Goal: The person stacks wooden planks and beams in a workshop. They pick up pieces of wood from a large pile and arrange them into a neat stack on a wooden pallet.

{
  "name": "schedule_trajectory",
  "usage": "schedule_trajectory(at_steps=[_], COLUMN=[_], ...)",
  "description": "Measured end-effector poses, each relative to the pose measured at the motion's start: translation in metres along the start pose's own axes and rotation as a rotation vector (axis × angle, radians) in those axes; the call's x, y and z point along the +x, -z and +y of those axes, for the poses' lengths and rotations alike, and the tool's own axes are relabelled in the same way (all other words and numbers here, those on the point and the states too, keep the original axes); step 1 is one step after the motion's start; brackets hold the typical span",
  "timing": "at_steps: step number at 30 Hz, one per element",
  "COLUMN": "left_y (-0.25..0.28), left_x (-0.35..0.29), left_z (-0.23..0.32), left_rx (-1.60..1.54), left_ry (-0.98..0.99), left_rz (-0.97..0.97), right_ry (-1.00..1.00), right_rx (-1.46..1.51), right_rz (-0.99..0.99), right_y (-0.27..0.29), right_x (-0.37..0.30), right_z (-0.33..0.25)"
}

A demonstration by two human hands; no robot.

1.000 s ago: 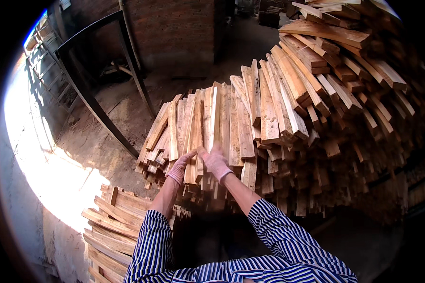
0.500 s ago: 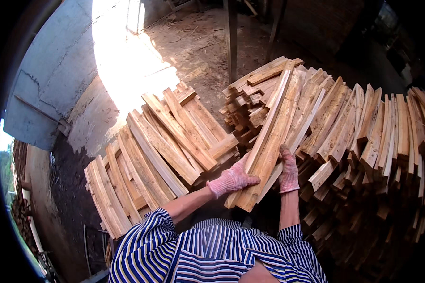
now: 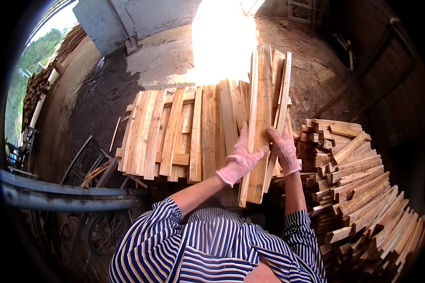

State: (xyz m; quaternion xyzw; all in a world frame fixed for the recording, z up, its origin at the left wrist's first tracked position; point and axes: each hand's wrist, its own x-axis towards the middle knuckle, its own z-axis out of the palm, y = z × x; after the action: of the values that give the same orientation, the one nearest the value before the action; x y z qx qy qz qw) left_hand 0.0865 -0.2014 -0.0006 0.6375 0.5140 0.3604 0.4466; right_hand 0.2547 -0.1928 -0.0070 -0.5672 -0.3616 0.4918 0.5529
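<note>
Several rough-sawn wooden boards (image 3: 263,104) are gripped between my hands, standing lengthwise away from me. My left hand (image 3: 242,161), in a pink knitted glove, is closed on the left edge of the bundle, its thumb lying across the near part. On the other edge, my right hand (image 3: 284,149) in a matching glove clasps the boards, thumb on top. The bundle is above the right end of a low layered stack of boards (image 3: 148,132); whether it touches the stack I cannot tell. My fingers' undersides are hidden.
A tall pile of loose boards (image 3: 359,203) stands close on my right, ends sticking out unevenly. At left are a blue metal bar (image 3: 71,195) and a spoked wheel (image 3: 106,233). A shovel (image 3: 130,43) leans on the grey wall (image 3: 99,26). Bright sunlight falls on the floor beyond.
My view has turned to the right-hand pile's left. Both hands have carried the boards from the right pile over to the right end of the left stack.
</note>
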Motion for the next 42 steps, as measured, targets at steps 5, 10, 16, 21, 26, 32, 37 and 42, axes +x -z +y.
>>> schedule_trajectory(at_steps=[5,10,16,21,26,32,37,42], left_y=[0.052,0.121,0.283,0.443,0.569,0.566,0.54,0.566], left_x=[0.046,-0.02,-0.138,-0.124,-0.013,0.092,0.096,0.098], left_z=[-0.073,-0.135,-0.18,-0.229,-0.354,-0.418,-0.361,-0.34], left_rx=[0.437,0.456,0.576,0.591,0.301,-0.207,0.02,-0.065], left_ry=[0.112,0.193,0.354,0.366,0.488,0.53,0.621,0.619], left_rz=[-0.024,0.244,0.608,0.715,0.54,0.139,0.137,0.056], right_ry=[0.159,0.253,0.31,0.167,0.317,0.1,-0.328,-0.253], right_rx=[-1.007,-1.487,-1.497,-1.528,-1.627,-0.626,-0.902,-0.543], right_rz=[-0.079,-0.127,-0.088,-0.114,0.176,-0.201,-0.115,0.001], right_y=[-0.084,-0.11,-0.11,-0.129,-0.237,-0.478,-0.568,-0.549], right_x=[0.027,0.023,0.024,0.02,0.004,0.007,0.031,0.05], right_z=[0.027,0.046,0.055,0.031,0.027,0.131,0.177,0.165])
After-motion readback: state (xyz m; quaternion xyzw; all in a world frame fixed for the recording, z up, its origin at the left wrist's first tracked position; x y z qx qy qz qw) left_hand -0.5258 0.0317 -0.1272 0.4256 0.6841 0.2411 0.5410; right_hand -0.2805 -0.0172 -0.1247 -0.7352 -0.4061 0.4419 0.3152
